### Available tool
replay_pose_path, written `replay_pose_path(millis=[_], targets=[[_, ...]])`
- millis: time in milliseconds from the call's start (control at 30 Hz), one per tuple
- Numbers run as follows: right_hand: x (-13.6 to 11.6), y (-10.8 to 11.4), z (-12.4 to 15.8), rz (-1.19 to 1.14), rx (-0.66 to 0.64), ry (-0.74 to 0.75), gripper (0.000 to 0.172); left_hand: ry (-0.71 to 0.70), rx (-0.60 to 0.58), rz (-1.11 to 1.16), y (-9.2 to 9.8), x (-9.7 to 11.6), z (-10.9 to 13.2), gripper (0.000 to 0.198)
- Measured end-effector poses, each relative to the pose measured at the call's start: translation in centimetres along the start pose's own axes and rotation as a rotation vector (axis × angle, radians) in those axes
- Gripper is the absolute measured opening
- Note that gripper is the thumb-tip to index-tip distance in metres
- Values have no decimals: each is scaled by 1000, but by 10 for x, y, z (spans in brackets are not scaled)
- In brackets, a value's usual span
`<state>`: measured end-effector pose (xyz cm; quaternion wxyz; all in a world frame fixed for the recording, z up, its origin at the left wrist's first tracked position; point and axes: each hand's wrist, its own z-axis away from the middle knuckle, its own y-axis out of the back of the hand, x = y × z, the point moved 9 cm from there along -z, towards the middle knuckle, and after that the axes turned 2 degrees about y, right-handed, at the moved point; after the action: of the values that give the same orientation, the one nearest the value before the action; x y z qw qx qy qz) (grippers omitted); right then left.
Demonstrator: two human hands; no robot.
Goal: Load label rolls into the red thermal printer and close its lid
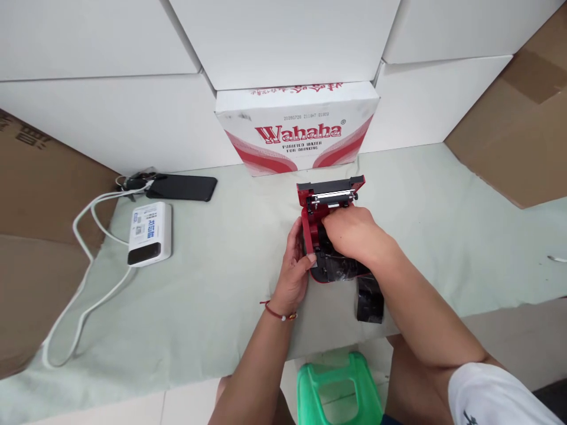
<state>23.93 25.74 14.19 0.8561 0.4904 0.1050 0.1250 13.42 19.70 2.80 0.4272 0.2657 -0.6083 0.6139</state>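
A small red and black printer-like device (309, 233) rests on the cloth-covered table with its lid (331, 192) raised, showing a roller under the lid's edge. My left hand (296, 265) grips the device's left side, thumb on the near corner and fingers along the outer wall. Inside the opened body, my right hand (352, 233) reaches down with curled fingers. Its fingertips are hidden, so what they hold cannot be made out. Shiny black film-like material (341, 268) covers the device's near part. A black strip-shaped piece (370, 300) lies beneath my right forearm, near the table's front edge.
Behind the device stands a white and red Wahaha carton (301, 133). To the left lie a black phone (183, 187) and a white power bank (150, 233) with looping white cables (84, 221). Cardboard boxes (514, 118) flank both sides. A green stool (310, 392) is below.
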Motion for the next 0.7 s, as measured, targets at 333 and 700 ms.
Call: replay_pose_path(millis=[333, 700], targets=[[65, 6, 111, -539, 559, 202, 33, -7, 13, 5, -3, 4, 0, 84], [156, -120, 116, -309, 306, -270, 44, -9, 29, 34, -3, 4, 0, 83]])
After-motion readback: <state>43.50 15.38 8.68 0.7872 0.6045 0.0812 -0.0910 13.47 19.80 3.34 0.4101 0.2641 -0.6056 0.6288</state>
